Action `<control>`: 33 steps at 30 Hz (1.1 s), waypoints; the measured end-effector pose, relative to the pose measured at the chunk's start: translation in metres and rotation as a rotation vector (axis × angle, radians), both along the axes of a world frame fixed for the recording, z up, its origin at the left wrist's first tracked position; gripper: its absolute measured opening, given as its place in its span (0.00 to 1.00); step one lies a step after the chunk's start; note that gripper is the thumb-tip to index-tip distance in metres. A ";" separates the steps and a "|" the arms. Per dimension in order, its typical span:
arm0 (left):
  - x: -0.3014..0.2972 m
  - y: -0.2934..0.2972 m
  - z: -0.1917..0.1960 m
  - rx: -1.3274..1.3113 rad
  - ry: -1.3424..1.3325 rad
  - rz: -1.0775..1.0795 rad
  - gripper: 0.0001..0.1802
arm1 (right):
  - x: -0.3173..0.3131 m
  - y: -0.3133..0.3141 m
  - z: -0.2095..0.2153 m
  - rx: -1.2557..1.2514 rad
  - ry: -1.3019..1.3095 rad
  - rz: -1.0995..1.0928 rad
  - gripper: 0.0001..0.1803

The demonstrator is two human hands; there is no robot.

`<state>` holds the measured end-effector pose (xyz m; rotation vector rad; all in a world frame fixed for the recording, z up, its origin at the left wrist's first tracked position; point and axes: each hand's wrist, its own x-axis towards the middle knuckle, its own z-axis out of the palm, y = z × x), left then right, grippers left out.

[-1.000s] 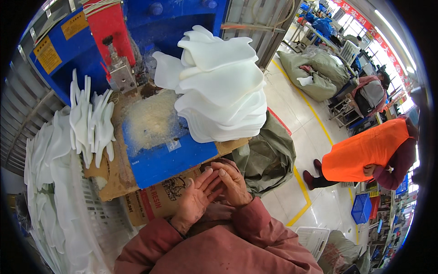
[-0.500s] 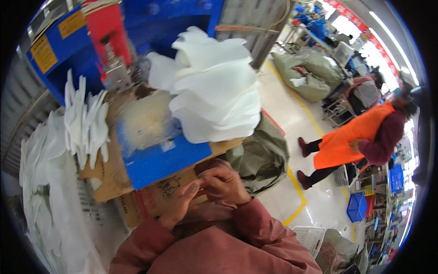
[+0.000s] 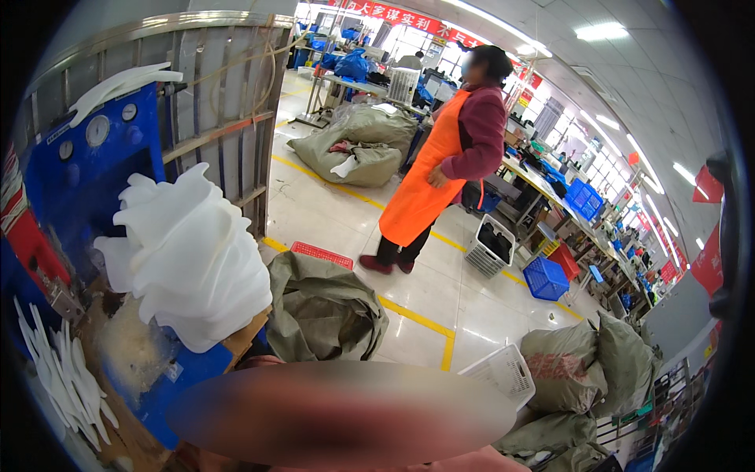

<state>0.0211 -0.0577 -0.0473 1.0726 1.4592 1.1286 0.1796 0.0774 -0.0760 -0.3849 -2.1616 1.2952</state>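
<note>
Stack of white moulded pieces [image 3: 189, 259] lies upper left; grip state cannot be told.

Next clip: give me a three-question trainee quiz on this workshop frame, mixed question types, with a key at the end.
1. True or false: the stack of white moulded pieces sits on the bench in front of the blue machine.
2. Multiple choice: what lies on the floor right beside that bench? A) a blue crate B) a grey-green sack C) a white basket
3. Fill in: the person in the orange apron stands next to a ____ basket holding dark items.

Key: 1 true. 2 B. 3 white. The wearer's own hands cannot be made out here; the lower middle of the view is blurred.
</note>
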 end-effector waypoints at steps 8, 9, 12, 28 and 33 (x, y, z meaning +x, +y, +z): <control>0.005 0.006 -0.013 0.178 0.159 0.065 0.29 | -0.002 0.000 -0.028 0.092 0.074 -0.030 0.05; 0.005 0.006 -0.012 0.154 0.163 0.046 0.29 | -0.001 0.000 -0.027 0.104 0.074 -0.030 0.05; 0.009 0.007 -0.005 0.125 0.248 0.004 0.27 | 0.001 0.000 -0.020 0.097 0.096 -0.035 0.06; 0.007 -0.001 -0.003 0.050 0.345 -0.083 0.21 | 0.002 -0.004 0.001 -0.292 0.087 0.014 0.15; 0.003 -0.011 0.006 0.173 0.257 0.266 0.21 | 0.012 -0.001 -0.007 -0.348 0.018 0.212 0.19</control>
